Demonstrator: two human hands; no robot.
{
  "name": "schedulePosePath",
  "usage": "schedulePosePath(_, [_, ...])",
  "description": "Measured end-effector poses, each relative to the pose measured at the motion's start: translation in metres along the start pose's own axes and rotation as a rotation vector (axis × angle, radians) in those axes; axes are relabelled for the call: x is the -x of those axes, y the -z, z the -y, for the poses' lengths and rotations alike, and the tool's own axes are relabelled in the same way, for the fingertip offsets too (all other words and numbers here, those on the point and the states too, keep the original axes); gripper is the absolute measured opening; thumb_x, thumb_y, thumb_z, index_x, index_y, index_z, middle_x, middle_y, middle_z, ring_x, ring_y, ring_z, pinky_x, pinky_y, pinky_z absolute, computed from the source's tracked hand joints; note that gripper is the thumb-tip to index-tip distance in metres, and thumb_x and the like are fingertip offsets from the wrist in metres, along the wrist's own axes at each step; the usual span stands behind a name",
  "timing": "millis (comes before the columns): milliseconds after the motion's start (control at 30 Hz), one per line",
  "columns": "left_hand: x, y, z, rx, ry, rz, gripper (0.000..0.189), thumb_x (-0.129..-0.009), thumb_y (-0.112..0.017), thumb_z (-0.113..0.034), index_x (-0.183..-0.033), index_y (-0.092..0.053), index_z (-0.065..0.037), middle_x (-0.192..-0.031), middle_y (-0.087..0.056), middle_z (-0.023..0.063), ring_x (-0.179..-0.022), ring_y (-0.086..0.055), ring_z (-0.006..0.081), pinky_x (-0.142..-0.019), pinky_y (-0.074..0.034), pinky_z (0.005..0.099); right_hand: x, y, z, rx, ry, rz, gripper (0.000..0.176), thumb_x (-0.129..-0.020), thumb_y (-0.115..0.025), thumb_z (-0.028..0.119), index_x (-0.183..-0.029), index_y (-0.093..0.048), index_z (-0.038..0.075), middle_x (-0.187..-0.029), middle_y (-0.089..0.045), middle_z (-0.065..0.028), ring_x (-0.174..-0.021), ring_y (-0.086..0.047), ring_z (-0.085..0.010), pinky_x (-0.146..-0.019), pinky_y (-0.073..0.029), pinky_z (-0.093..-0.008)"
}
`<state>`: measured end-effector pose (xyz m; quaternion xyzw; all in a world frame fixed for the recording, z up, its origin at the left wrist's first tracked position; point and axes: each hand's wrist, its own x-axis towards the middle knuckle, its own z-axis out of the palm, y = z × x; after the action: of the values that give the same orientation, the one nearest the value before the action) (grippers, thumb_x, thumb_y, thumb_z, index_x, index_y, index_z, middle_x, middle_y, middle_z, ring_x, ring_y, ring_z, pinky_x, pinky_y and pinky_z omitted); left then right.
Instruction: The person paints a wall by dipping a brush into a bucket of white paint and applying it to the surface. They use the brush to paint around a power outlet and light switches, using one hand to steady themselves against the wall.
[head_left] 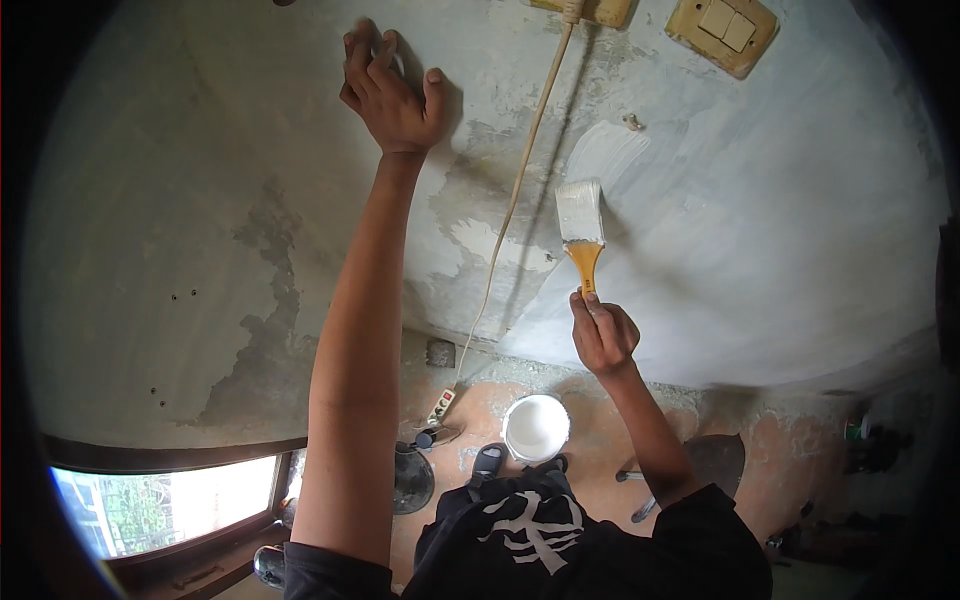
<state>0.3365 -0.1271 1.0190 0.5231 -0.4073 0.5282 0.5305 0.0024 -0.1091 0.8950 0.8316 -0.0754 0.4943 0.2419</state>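
Fingers closed round the yellow wooden handle, my right hand (605, 335) holds a paintbrush (581, 222). Its wide bristles are coated in white paint and point up at the wall (700, 200), just below a fresh white streak (605, 150). My left hand (395, 100) is raised high on the wall with its fingers spread, and nothing is in it. Between the two hands a beige cable (527, 150) hangs down the wall. Bare, flaking grey patches show around the cable and to the left.
A white bucket of paint (536, 428) stands on the floor near my feet. The cable leads down to a power strip (441, 405). A light switch (725, 28) is at the upper right. Beside the bucket are a black stool (411, 478) and a dark chair (715, 462). A window (170, 505) is lower left.
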Motion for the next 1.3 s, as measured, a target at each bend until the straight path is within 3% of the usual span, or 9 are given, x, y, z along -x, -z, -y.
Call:
schedulePosePath(133, [0.001,0.000,0.001,-0.006,-0.002,0.008,0.057,-0.090,-0.038,-0.048,-0.124,-0.039,-0.003,-0.139,-0.035,0.0201,-0.132,-0.029,0.0369,-0.100,-0.019,0.0479,0.013,-0.007,0.011,-0.010,-0.031,0.029,0.013,-0.073,-0.066,-0.003,-0.085,-0.068,-0.002,-0.102,-0.061,-0.0142,-0.053,-0.054,-0.0144,-0.047,-0.047,-0.0221])
schedulePosePath(233, [0.000,0.000,0.001,-0.006,0.001,0.004,0.057,-0.089,-0.038,-0.047,-0.124,-0.039,-0.003,-0.139,-0.035,0.0202,-0.132,-0.029,0.0369,-0.100,-0.019,0.0476,0.024,-0.010,0.018,-0.024,-0.046,0.095,0.013,-0.073,-0.066,-0.004,-0.086,-0.067,-0.002,-0.095,-0.061,-0.0128,-0.053,-0.053,-0.0140,-0.047,-0.046,-0.0217])
schedulePosePath(333, [0.000,0.000,0.001,-0.007,0.003,0.002,0.057,-0.090,-0.038,-0.047,-0.124,-0.040,-0.002,-0.139,-0.035,0.0204,-0.131,-0.030,0.0367,-0.100,-0.019,0.0473,0.028,-0.007,0.024,-0.091,-0.096,0.166,0.013,-0.074,-0.066,-0.005,-0.086,-0.066,-0.001,-0.077,-0.057,-0.0079,-0.052,-0.052,-0.0122,-0.044,-0.044,-0.0217])
schedulePosePath(467, [0.001,-0.001,0.001,-0.006,-0.002,-0.003,0.057,-0.090,-0.039,-0.048,-0.123,-0.040,-0.002,-0.138,-0.036,0.0207,-0.131,-0.030,0.0367,-0.100,-0.019,0.0470,0.032,0.005,0.025,-0.195,-0.156,0.186,0.015,-0.072,-0.069,-0.005,-0.086,-0.065,0.000,-0.072,-0.055,-0.0071,-0.053,-0.054,-0.0141,-0.044,-0.045,-0.0236])
schedulePosePath(533, [0.000,0.000,0.002,-0.013,-0.003,-0.007,0.057,-0.089,-0.039,-0.048,-0.123,-0.041,-0.002,-0.138,-0.036,0.0207,-0.131,-0.030,0.0367,-0.100,-0.019,0.0469,0.020,0.018,0.022,-0.322,-0.415,0.148,0.018,-0.070,-0.072,-0.005,-0.085,-0.064,0.001,-0.069,-0.053,-0.0071,-0.054,-0.057,-0.0173,-0.045,-0.046,-0.0265])
schedulePosePath(700, [-0.003,0.002,-0.006,0.008,-0.003,-0.013,0.058,-0.090,-0.038,-0.049,-0.123,-0.041,-0.001,-0.138,-0.036,0.0201,-0.130,-0.031,0.0366,-0.100,-0.019,0.0466,-0.003,0.031,-0.005,-0.467,-0.587,0.235,0.020,-0.071,-0.071,-0.006,-0.086,-0.063,0.003,-0.074,-0.054,-0.0087,-0.059,-0.058,-0.0229,-0.049,-0.047,-0.0316])
schedulePosePath(1033, [-0.004,0.002,-0.005,0.014,-0.009,-0.033,0.058,-0.089,-0.039,-0.048,-0.123,-0.041,-0.002,-0.137,-0.037,0.0197,-0.130,-0.031,0.0364,-0.101,-0.019,0.0473,-0.066,0.020,-0.040,-0.421,-0.447,0.361,0.015,-0.074,-0.070,-0.001,-0.079,-0.057,0.001,-0.074,-0.054,-0.0090,-0.058,-0.058,-0.0243,-0.050,-0.048,-0.0323])
schedulePosePath(1167, [-0.003,0.003,-0.006,0.013,0.008,-0.024,0.057,-0.089,-0.040,-0.047,-0.123,-0.042,-0.002,-0.137,-0.038,0.0200,-0.130,-0.031,0.0370,-0.100,-0.019,0.0472,-0.089,0.041,-0.043,-0.415,-0.500,0.150,0.019,-0.071,-0.073,-0.003,-0.084,-0.060,0.002,-0.073,-0.058,-0.0085,-0.060,-0.060,-0.0201,-0.050,-0.047,-0.0285])
schedulePosePath(1300, [-0.001,0.000,0.001,0.011,0.025,-0.021,0.057,-0.089,-0.039,-0.048,-0.123,-0.042,-0.002,-0.137,-0.038,0.0198,-0.130,-0.032,0.0370,-0.100,-0.019,0.0472,-0.099,0.058,-0.049,-0.268,-0.258,-0.032,0.032,-0.066,-0.079,-0.002,-0.095,-0.065,0.003,-0.078,-0.059,-0.0058,-0.065,-0.063,-0.0169,-0.051,-0.049,-0.0253])
